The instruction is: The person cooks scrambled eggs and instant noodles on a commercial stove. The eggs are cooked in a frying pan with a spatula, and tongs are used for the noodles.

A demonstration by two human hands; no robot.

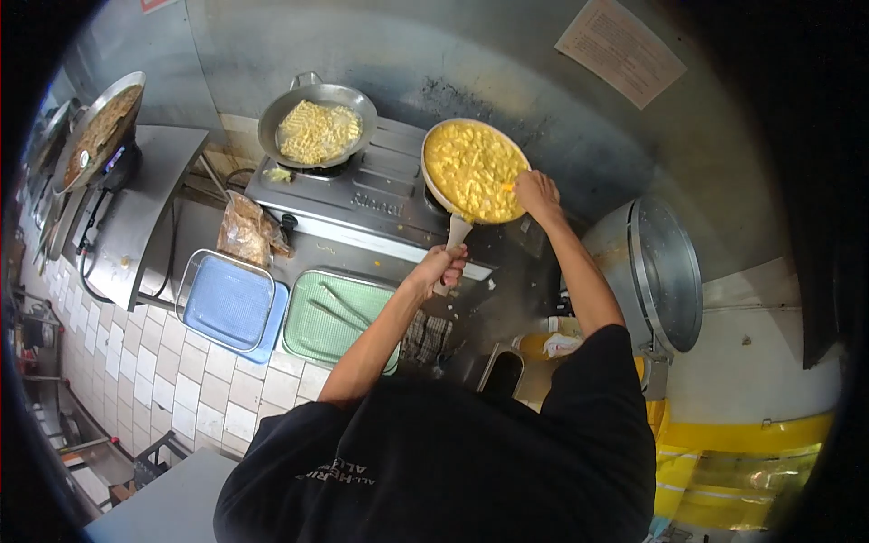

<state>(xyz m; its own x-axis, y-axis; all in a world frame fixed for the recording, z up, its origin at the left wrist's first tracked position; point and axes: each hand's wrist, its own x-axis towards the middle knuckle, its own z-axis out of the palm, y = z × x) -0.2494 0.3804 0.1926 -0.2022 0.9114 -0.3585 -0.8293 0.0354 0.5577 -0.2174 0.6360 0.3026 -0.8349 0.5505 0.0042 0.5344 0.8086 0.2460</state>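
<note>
My left hand is wrapped round the pale handle of a frying pan. The pan sits over the right burner, full of yellow chunky food. At the pan's right edge, my right hand is closed on an orange utensil, whose tip reaches into the food. On the left burner stands a metal wok with pale yellow noodles in it.
Left of the stove are a plastic bag, a blue tray and a green tray with tongs. A large metal pot stands right. Another wok is far left.
</note>
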